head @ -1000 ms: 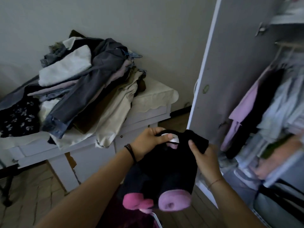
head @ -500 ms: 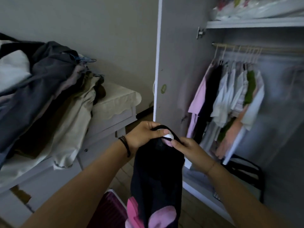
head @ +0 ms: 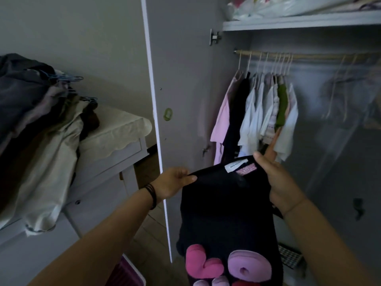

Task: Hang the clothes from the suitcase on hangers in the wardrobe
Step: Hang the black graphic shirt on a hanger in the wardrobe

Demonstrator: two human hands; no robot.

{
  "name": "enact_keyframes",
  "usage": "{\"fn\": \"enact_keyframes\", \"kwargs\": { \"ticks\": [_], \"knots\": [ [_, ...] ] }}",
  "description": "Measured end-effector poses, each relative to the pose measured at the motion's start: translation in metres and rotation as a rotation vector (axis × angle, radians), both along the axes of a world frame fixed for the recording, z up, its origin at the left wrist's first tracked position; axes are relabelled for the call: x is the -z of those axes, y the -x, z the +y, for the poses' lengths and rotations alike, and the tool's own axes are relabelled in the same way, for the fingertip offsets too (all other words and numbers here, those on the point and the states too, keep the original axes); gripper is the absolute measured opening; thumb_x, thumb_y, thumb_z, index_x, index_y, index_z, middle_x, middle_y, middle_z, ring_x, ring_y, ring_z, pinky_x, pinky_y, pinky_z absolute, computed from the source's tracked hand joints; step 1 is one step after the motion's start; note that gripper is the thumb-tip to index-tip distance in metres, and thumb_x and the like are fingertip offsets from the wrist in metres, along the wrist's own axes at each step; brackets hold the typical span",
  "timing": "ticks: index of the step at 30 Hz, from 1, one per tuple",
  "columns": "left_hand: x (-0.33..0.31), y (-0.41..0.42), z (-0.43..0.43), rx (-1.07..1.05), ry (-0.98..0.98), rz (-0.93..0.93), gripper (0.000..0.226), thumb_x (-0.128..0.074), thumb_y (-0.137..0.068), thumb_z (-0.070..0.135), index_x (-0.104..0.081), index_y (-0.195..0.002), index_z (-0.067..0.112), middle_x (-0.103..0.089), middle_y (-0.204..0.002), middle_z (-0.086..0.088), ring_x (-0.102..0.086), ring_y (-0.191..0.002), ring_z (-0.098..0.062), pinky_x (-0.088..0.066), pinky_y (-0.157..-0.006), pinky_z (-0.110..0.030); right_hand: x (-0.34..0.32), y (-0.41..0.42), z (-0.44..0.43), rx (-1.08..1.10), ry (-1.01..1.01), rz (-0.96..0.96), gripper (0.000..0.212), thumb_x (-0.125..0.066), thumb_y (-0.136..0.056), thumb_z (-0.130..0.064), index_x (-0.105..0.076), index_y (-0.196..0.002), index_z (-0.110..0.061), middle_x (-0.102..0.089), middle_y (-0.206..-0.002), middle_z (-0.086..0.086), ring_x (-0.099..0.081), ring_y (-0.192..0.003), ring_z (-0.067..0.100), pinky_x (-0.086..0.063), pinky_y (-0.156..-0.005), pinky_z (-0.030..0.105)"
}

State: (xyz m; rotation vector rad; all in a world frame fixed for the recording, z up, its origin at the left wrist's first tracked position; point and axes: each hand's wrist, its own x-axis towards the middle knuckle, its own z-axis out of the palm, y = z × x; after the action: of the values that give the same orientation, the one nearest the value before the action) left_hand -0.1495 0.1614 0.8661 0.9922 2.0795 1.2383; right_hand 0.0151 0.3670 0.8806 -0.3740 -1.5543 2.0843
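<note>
I hold a black garment with pink and purple padded shapes low on its front, stretched at the neck between both hands. My left hand pinches the left side of the collar. My right hand grips the right side, next to a white label. The open wardrobe has a wooden rail with several hung clothes bunched at its left end. A corner of the purple suitcase shows at the bottom edge.
The wardrobe door stands open just left of my hands. A white dresser on the left carries a tall pile of clothes with blue hangers on top. Bags lie on the wardrobe's top shelf. A checked item sits on the wardrobe floor.
My view swung right from the dresser pile to the wardrobe interior. My hands moved apart, spreading the garment's neck wide so the label shows.
</note>
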Motion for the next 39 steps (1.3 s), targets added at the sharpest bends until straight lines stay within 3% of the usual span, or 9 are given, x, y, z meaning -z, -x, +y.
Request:
{"fn": "enact_keyframes", "kwargs": {
  "ticks": [4,8,13,17,23,28,32,36,39],
  "knots": [
    [-0.004,-0.008,0.055,-0.016,-0.129,-0.053,0.028,-0.052,-0.096,0.025,-0.057,-0.073,0.011,-0.059,-0.065,0.011,-0.056,-0.064,-0.005,-0.044,-0.069,-0.020,-0.003,0.000,0.059,0.109,0.029,0.005,0.063,-0.078,-0.072,-0.037,-0.058,-0.126,-0.013,-0.063,-0.124,0.013,-0.064,-0.108,0.026,-0.051,-0.093,0.040],
    [-0.022,-0.018,0.115,-0.056,-0.303,-0.180,0.034,-0.043,-0.100,0.030,-0.068,-0.104,0.009,-0.073,-0.101,0.001,-0.068,-0.094,-0.012,-0.052,-0.081,-0.019,-0.014,-0.008,0.111,0.210,-0.161,-0.109,0.037,-0.069,-0.078,-0.040,-0.073,-0.098,-0.008,-0.073,-0.099,0.013,-0.069,-0.095,0.028,-0.052,-0.092,0.039],
    [-0.050,-0.021,0.196,-0.117,-0.469,-0.217,0.039,-0.047,-0.098,0.032,-0.065,-0.109,-0.001,-0.070,-0.108,-0.016,-0.067,-0.101,-0.025,-0.052,-0.093,-0.035,-0.006,-0.006,0.176,0.276,-0.246,-0.174,0.045,-0.067,-0.073,-0.053,-0.075,-0.091,-0.012,-0.074,-0.095,0.012,-0.069,-0.094,0.028,-0.053,-0.091,0.041],
    [-0.072,-0.021,0.249,-0.095,-0.490,-0.159,0.044,-0.051,-0.096,0.033,-0.061,-0.098,-0.009,-0.067,-0.094,-0.021,-0.061,-0.085,-0.026,-0.051,-0.086,-0.041,0.000,-0.001,0.223,0.260,-0.206,-0.174,0.029,-0.064,-0.086,-0.037,-0.073,-0.093,-0.011,-0.073,-0.097,0.010,-0.069,-0.093,0.024,-0.052,-0.089,0.037],
    [-0.089,0.002,0.318,0.012,-0.518,-0.111,0.028,-0.052,-0.096,0.026,-0.059,-0.077,0.007,-0.057,-0.071,-0.008,-0.051,-0.064,-0.013,-0.044,-0.060,-0.024,-0.013,0.025,0.289,0.347,-0.270,-0.178,0.024,-0.058,-0.092,-0.020,-0.065,-0.071,-0.011,-0.060,-0.067,0.005,-0.055,-0.066,0.013,-0.045,-0.060,0.020],
    [-0.100,0.034,0.376,0.142,-0.539,-0.170,0.046,-0.052,-0.095,0.027,-0.053,-0.091,-0.018,-0.055,-0.083,-0.020,-0.048,-0.076,-0.028,-0.043,-0.064,-0.031,-0.053,0.045,0.367,0.647,-0.467,-0.110,0.019,-0.057,-0.091,-0.006,-0.065,-0.090,0.012,-0.059,-0.078,0.012,-0.056,-0.071,0.012,-0.045,-0.064,0.017],
    [-0.109,0.056,0.423,0.208,-0.511,-0.247,0.033,-0.052,-0.094,0.025,-0.066,-0.091,-0.004,-0.067,-0.081,-0.017,-0.063,-0.069,-0.022,-0.051,-0.069,-0.028,-0.081,0.062,0.425,0.856,-0.659,-0.146,0.030,-0.060,-0.088,-0.020,-0.059,-0.082,0.009,-0.053,-0.074,0.016,-0.049,-0.067,0.021,-0.039,-0.065,0.032],
    [-0.114,0.074,0.458,0.342,-0.434,-0.329,0.037,-0.050,-0.096,0.027,-0.067,-0.100,-0.006,-0.070,-0.089,-0.019,-0.067,-0.072,-0.023,-0.055,-0.068,-0.026,-0.086,0.079,0.460,0.900,-0.588,-0.233,0.031,-0.052,-0.094,-0.011,-0.054,-0.115,0.012,-0.058,-0.116,0.029,-0.055,-0.107,0.040,-0.045,-0.084,0.038],
    [-0.116,0.082,0.479,0.390,-0.423,-0.366,0.040,-0.050,-0.094,0.028,-0.065,-0.107,-0.006,-0.068,-0.097,-0.023,-0.066,-0.080,-0.028,-0.053,-0.077,-0.031,-0.083,0.089,0.478,0.864,-0.486,-0.248,0.029,-0.048,-0.097,-0.017,-0.054,-0.118,0.003,-0.060,-0.111,0.026,-0.056,-0.092,0.030,-0.045,-0.071,0.034]
  ]
}}
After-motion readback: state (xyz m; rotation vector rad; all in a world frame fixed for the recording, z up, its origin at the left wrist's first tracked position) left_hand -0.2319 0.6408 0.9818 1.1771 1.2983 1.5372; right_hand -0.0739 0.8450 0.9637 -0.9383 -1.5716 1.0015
